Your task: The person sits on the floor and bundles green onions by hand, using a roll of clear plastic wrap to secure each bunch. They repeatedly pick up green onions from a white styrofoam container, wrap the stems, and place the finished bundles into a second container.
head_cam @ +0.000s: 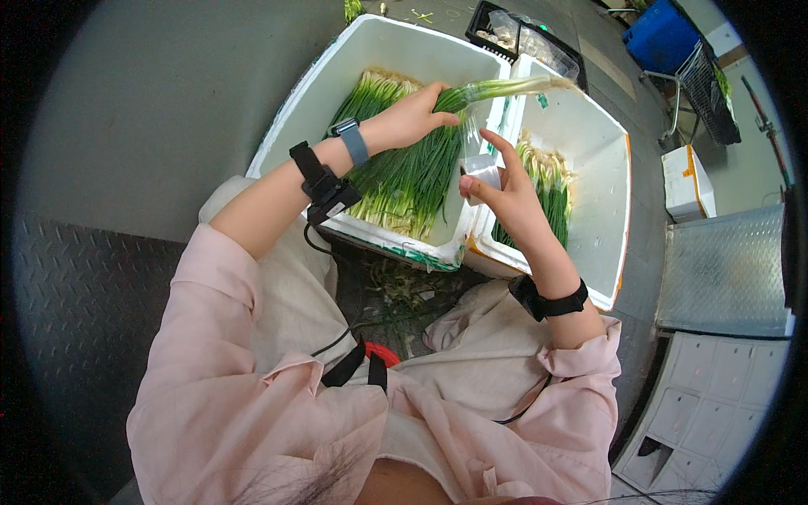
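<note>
My left hand (413,117) grips a bunch of green onions (499,90), roots pointing right, above a white foam box (442,47). In my right hand (514,189) is a roll of clear tape (481,173), pinched between thumb and fingers with the index finger raised. A strip of tape (471,134) stretches from the roll up to the bunch. Below my hands, many green onions (404,164) fill much of the left box. A second foam box (596,183) on the right holds more green onions (549,170), partly hidden behind my right hand.
Behind the boxes stands a black crate (483,22) with plastic bags. Plant scraps (404,284) litter the floor between my legs. A cart (694,88) with a blue container (659,38), another foam box (687,183) and white lockers (701,404) are at the right.
</note>
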{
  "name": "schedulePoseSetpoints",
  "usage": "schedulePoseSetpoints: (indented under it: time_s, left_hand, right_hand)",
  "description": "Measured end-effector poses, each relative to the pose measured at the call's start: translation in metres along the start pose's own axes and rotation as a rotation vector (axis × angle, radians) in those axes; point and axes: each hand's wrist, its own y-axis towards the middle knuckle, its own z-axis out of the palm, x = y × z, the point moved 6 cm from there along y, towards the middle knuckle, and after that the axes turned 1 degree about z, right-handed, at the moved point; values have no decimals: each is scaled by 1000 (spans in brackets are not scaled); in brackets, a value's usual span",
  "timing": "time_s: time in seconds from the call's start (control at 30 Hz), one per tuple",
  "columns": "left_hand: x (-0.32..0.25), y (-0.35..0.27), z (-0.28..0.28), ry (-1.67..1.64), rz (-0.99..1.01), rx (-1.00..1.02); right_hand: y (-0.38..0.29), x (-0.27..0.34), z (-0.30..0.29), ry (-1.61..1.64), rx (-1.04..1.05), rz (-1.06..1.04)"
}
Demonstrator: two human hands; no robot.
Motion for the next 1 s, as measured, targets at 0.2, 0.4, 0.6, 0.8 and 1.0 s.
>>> schedulePoseSetpoints:
  time_s: [0.2, 0.4, 0.6, 0.8, 1.0]
  left_hand:
    - [3, -4, 19, 443, 176, 13]
    - [-9, -15, 34, 773, 293, 82]
    - [-27, -28, 40, 986, 498, 135]
    - [-47, -51, 37, 889, 773, 197]
    - [-72, -63, 11, 562, 699, 246]
  right_hand:
    - [-6, 19, -1, 122, 7, 2]
    - [-3, 29, 1, 123, 66, -7]
    - [14, 40, -34, 331, 102, -123]
    - [27, 28, -70, 489, 104, -200]
    - [35, 7, -70, 512, 267, -149]
